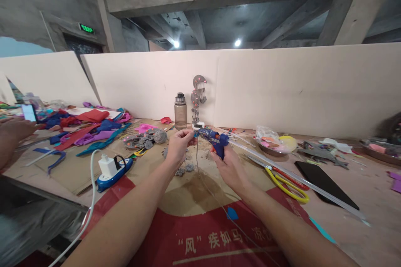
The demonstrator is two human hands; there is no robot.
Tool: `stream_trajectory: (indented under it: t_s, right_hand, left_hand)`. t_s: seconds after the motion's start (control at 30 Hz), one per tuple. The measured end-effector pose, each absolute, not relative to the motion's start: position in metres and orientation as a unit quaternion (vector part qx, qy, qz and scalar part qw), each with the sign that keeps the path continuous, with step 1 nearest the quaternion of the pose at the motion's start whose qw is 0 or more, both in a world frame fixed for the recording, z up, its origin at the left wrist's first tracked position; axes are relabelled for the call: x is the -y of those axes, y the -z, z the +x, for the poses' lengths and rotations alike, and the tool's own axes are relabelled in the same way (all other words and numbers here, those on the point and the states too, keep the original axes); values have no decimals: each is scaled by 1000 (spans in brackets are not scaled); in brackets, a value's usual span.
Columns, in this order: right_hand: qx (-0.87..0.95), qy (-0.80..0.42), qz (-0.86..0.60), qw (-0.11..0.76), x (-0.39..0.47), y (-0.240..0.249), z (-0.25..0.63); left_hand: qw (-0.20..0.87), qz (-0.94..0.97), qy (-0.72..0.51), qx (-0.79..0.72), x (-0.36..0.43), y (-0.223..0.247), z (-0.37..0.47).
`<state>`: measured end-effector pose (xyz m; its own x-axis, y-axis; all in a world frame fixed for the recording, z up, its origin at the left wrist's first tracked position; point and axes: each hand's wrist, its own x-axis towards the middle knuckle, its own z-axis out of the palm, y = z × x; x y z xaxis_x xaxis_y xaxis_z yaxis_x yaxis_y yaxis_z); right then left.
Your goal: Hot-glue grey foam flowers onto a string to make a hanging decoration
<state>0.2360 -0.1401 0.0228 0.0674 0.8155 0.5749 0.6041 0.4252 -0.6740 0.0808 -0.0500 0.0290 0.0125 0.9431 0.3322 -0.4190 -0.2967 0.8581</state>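
Observation:
My right hand (231,166) grips a blue hot glue gun (221,141) by its handle, the nozzle pointing left. A long clear glue stick (300,183) extends from the gun's back, down to the right. My left hand (180,145) is closed in a pinch right at the nozzle. From its fingertips a thin grey cord (205,181) hangs and trails over the table toward me. A small blue bit shows at the pinch, too small to name. Beneath my hands lie small grey felt pieces (189,167). A blue felt scrap (232,213) rests nearer me.
Yellow-and-red-handled scissors (286,185) and a black tablet (326,183) lie right. A power strip (113,174) with a white plug sits left. Behind stand a bottle (180,112) and a grey hanging ornament (199,96). Coloured felt (94,127) is heaped left, near another person's arm (12,137).

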Motion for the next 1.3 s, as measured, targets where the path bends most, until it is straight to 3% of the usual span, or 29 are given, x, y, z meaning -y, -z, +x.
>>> stream_trajectory:
  t_s: [0.23,0.4,0.53,0.73,0.93,1.0,1.17,1.3]
  right_hand:
    - [662,-111,-526,522,140,-23,236]
    - [560,-281,-549,553,121,-9,246]
    - [524,-385,-563,511,100,4,262]
    - [609,-182,-671,382,87,13,280]
    - [617,-8,-652,441,102,-1,273]
    - [629,-67,-590,501,110,-11,261]
    - [539,-415,-410,608,125,-26,230]
    - [512,-419,-425,618,129,-27,226]
  left_hand:
    - [526,469,-654,-276,52,-34,80]
    - [517,483,-654,-267,51,-32,79]
    - [453,547,-643,-284,53,-27,81]
    - [218,675,-648,-277,72,-33,86]
    - [123,731,-622,-254,81,-34,90]
    - [77,749,-611,-245,80,-33,89]
    - [-22,793,-568,-219,77,-28,89]
    - [7,791,-549,-272,81,-28,91]
